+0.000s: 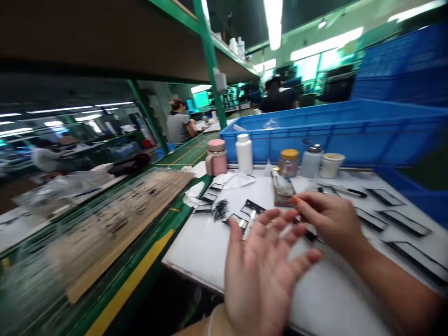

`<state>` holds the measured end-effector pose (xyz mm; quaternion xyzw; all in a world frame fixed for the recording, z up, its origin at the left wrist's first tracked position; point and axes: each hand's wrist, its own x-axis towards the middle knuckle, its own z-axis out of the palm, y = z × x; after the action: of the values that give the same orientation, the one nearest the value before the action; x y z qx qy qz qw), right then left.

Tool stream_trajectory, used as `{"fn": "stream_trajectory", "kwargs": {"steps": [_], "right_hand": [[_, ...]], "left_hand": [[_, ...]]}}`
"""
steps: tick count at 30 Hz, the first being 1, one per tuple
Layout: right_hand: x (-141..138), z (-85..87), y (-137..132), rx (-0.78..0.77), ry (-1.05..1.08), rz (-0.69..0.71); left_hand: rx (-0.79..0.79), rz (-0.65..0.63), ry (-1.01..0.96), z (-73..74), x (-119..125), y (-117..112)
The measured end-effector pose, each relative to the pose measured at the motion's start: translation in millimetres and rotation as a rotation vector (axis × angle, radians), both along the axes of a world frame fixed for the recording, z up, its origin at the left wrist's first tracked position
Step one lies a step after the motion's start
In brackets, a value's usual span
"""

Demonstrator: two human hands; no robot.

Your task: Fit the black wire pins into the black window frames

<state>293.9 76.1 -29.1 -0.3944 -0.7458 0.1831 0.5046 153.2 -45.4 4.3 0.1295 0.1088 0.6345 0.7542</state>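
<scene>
My left hand (262, 270) is turned palm up over the front of the white work surface (199, 247), with its fingers spread and nothing visible on the palm. Just beyond its fingertips, my right hand (331, 221) is closed in a pinch. A spot of orange shows at the pinching fingertips, but I cannot make out what they hold. Behind the hands lie black frame-shaped pieces (252, 206) and a tangle of thin black bits (220, 210). More black rectangular frames (406, 222) rest on the right, near a dark pen-like tool (353, 192).
A pink mug (217, 158), a white bottle (244, 155), a yellow-lidded jar (289, 163) and a clear bottle (311, 162) line the back. Behind them stands a blue bin (336, 123). A green bench (154, 247) with a wooden board (115, 252) runs along the left. People sit farther off.
</scene>
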Motion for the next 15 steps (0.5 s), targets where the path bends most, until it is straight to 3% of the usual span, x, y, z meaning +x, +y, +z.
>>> {"fn": "stream_trajectory", "kwargs": {"steps": [6, 15], "right_hand": [[-1.8, 2.2, -3.9, -0.096, 0.047, 0.044], [-1.6, 2.3, -4.3, -0.089, 0.059, 0.049]], "left_hand": [[-0.038, 0.097, 0.048, -2.7, -21.5, 2.5], [-0.031, 0.125, 0.062, -3.3, -18.7, 3.1]]}}
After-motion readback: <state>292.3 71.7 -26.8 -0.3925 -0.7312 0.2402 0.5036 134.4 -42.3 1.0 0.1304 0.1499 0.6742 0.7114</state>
